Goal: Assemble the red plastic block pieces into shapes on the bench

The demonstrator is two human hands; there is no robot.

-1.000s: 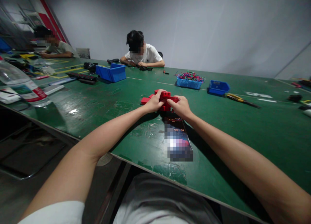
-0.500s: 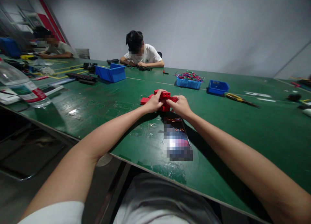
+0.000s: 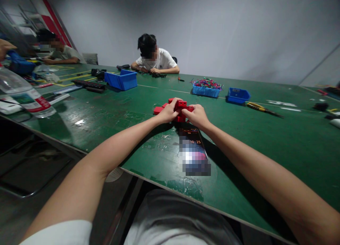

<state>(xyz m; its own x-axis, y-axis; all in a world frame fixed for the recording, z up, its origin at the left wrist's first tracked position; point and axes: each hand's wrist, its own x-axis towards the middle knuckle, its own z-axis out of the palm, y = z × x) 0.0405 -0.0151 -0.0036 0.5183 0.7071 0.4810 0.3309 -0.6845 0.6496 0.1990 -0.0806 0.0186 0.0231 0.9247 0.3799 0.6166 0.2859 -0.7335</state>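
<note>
Plain grey wall [image 3: 239,36] is rising behind a long green table [image 3: 265,131], where a person in pale sleeves is working bare-handed near the front edge. Both forearms are reaching inward over the tabletop, meeting at a cluster of red blocks [image 3: 181,103] just beyond a phone [image 3: 195,154]. At its near side, the left hand [image 3: 168,112] is closing around the cluster, forefinger and thumb lying against the red surfaces, while one block is jutting out past the knuckles. Opposite, the right hand [image 3: 198,116] is pinching the cluster's right side, its thumb pressing a red part and its other fingertips hiding from view. Whether the blocks are touching the table is impossible to tell. On the phone, a partly blurred display is showing digits ending in 25. Farther back, a blue tray [image 3: 205,91] is brimming with coloured wires [image 3: 207,83], and a smaller blue bin [image 3: 238,96] is sitting beside yellow-and-black pliers [image 3: 255,106]. Toward the left, a larger blue bin [image 3: 120,80] is standing well apart from a clear bottle [image 3: 32,96]. Across the table, a co-worker in white [image 3: 166,59] is bending over small black parts [image 3: 158,75].
</note>
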